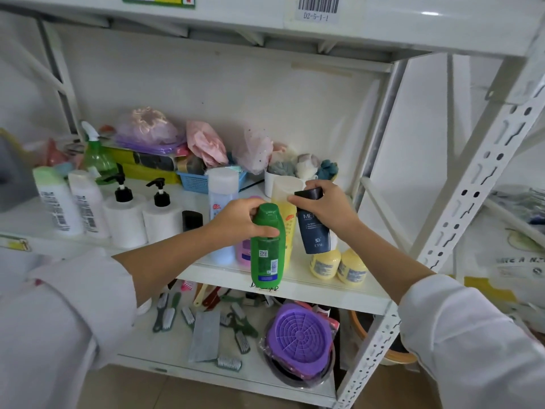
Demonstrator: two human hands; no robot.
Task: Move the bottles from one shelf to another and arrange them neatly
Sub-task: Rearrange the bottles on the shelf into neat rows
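Hands (236,219) (330,208) grip green bottle (267,246), dark tube (312,228); yellow bottles (339,267) crowd, perhaps touching.

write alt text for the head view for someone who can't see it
A person's left hand holds a green bottle and the right hand a dark blue bottle at the front of a white shelf. White pump bottles stand left; two yellow bottles stand right.

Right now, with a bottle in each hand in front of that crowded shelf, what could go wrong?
1. The right hand pinches the dark blue bottle near its cap only; it could slip and fall on the two small yellow bottles below.
2. The green bottle in the left hand hangs close to the pink bottle and tall yellow bottle; a careless move might topple them.
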